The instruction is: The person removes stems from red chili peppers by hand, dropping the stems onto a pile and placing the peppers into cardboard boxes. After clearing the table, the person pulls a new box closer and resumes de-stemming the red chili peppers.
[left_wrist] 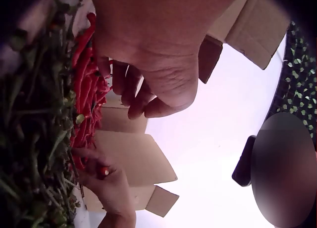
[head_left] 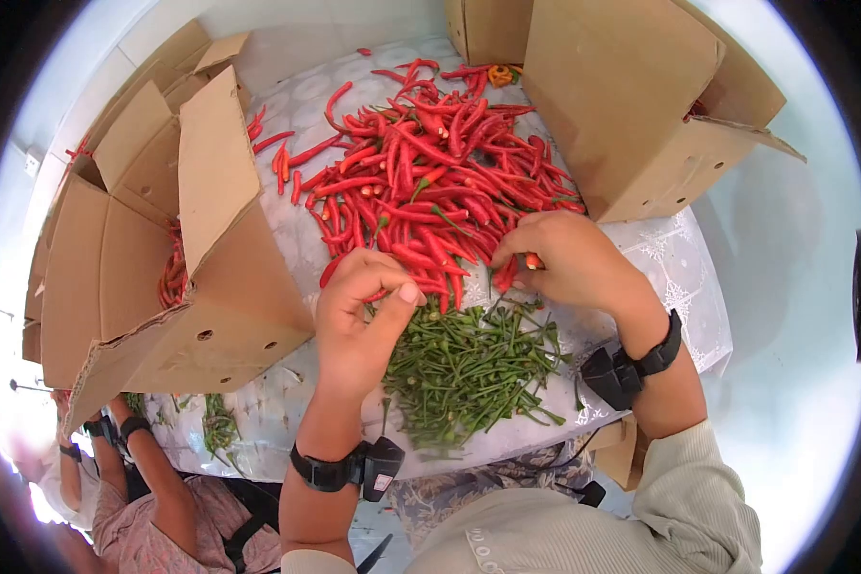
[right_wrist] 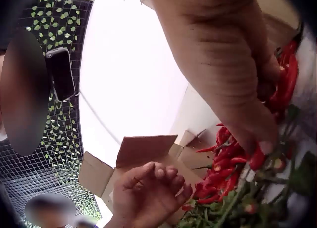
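Observation:
A big heap of red chili peppers [head_left: 421, 163] lies on the patterned table cover, some with green stems on. In front of it is a pile of green chili stems [head_left: 469, 373]. My right hand [head_left: 569, 258] is at the heap's near right edge, gripping red chilies; one stemless end [head_left: 534, 260] pokes out of the fist. In the right wrist view its thumb and fingers meet at a red chili tip [right_wrist: 257, 158]. My left hand [head_left: 362, 306] hovers at the heap's near left, over the stems' edge, fingers loosely bent and nothing visible in them.
An opened cardboard box [head_left: 230, 220] with red chilies inside stands left of the heap. Another cardboard box [head_left: 622, 105] stands at the back right. An orange wrinkled pepper [head_left: 499, 76] lies at the far edge. Other people's arms [head_left: 158, 469] show at lower left.

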### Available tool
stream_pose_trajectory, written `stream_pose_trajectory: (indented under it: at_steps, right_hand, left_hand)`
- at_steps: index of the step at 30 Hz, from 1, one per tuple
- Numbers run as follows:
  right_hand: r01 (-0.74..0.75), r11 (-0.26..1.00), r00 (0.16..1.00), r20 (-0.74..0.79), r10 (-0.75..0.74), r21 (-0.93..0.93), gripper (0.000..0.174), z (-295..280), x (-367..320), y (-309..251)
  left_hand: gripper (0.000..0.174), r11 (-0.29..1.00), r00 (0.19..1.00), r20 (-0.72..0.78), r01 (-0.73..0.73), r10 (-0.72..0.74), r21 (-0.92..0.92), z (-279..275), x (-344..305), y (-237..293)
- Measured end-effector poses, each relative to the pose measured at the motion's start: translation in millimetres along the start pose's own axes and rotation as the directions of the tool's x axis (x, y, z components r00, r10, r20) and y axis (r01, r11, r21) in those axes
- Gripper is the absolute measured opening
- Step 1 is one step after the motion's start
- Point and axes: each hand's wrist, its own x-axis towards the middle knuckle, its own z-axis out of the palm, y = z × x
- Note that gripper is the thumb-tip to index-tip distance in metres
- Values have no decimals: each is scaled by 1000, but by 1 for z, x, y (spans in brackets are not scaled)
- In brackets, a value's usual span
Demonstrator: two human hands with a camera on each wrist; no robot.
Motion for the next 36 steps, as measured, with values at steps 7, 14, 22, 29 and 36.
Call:
stream_pose_trajectory:
  at_steps: [7,14,22,29,36]
  right_hand:
    - [-17,990,975,-218,48,143,11,5,8,-18]
    - [-152,953,954,-213,211,262,17,-3,9,-17]
    - [-31,991,999,-11,30,-132,28,6,0,-17]
    - [-188,919,904,-304,299,345,24,8,13,-16]
    - [-278,435,882,48,469,856,22,0,14,-4]
  left_hand:
    - [7,999,999,-34,15,-14,28,1,-1,1]
    - [6,997,996,-77,-47,52,62,0,-1,-1]
    - [4,992,985,-172,20,2,126,-1,-1,-3]
    - [18,774,979,-184,53,83,631,-5,0,-12]
    - [32,532,990,-121,68,67,844,-4,-1,-3]
